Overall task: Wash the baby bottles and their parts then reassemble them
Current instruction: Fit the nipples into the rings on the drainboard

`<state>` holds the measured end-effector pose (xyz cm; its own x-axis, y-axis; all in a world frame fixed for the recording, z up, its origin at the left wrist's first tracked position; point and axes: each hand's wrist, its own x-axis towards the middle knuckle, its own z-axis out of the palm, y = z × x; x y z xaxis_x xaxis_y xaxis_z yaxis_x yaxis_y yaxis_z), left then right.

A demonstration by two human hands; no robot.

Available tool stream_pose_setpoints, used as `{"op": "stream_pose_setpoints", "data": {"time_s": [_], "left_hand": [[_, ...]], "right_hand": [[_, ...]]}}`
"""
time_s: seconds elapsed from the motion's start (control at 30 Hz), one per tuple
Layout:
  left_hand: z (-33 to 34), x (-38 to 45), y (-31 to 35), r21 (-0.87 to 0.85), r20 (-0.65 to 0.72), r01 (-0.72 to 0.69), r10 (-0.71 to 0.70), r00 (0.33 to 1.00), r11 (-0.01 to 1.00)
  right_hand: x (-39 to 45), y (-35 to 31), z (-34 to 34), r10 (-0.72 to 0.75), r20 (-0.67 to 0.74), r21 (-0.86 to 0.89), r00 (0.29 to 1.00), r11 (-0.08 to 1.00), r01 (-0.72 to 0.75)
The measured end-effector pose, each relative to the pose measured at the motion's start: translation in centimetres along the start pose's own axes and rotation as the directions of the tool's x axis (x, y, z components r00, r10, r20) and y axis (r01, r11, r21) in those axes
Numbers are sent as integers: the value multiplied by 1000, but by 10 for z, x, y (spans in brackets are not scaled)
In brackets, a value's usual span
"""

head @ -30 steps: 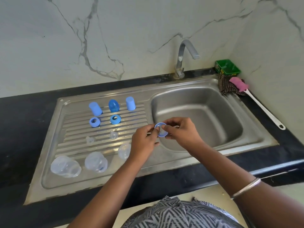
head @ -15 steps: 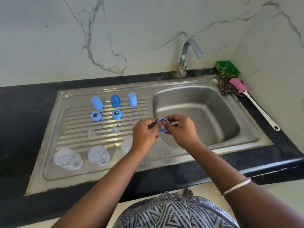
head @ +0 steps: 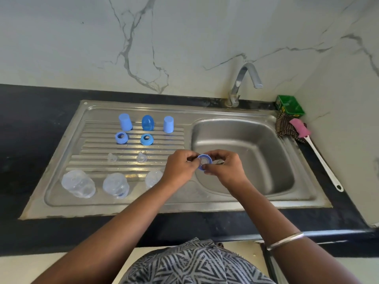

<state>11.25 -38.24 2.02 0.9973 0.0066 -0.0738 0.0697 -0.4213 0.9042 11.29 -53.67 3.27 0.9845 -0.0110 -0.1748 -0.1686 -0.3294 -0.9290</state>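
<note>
I pinch the blue ring (head: 203, 162) between my left hand (head: 180, 169) and right hand (head: 224, 168) over the sink's (head: 266, 160) near-left rim; the nearest clear bottle (head: 152, 178) lies at nine o'clock, closest to my left grip.

The sink (head: 242, 203) was brushed steel with a dull shine, its drainboard (head: 131, 144) ribbed. The tap (head: 244, 78) at the upper right was polished metal. The caps (head: 125, 121) looked like matt blue plastic, the bottles (head: 78, 183) like clear plastic. The wall (head: 184, 37) was smooth veined marble, the counter (head: 30, 130) dark stone.
</note>
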Motion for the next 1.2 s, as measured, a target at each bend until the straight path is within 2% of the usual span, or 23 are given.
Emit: {"op": "stream_pose_setpoints", "data": {"time_s": [0.17, 0.3, 0.43, 0.5, 0.73, 1.0, 1.2], "left_hand": [[1, -4, 1, 107, -28, -32, 35, 999, 994], [-2, -7, -2, 134, -102, -44, 58, 993, 990], [-4, -8, -3, 80, -155, -25, 37, 987, 996], [-3, -9, -4, 48, -164, -8, 15, 986, 999], [-3, -13, -3, 77, -171, -13, 26, 985, 997], [-7, -15, -6, 148, -173, -63, 89, 981, 987], [-8, -16, -8, 89, -152, -75, 88, 985, 993]], "right_hand": [[3, 3, 2, -6, 18, 17, 1000, 1000, 6], [3, 6, 9, -19, 27, 6, 999, 1000, 18], [-1, 6, 14, 13, 38, 216, 999, 976, -21], [-4, 3, 16, 9, 7, 248, 1000, 969, -10], [-9, -1, 22, -5, -80, 192, 997, 981, 20], [-10, -5, 24, 66, -83, 169, 994, 984, -51], [-7, -5, 27, -24, -105, -37, 994, 999, 20]]}}
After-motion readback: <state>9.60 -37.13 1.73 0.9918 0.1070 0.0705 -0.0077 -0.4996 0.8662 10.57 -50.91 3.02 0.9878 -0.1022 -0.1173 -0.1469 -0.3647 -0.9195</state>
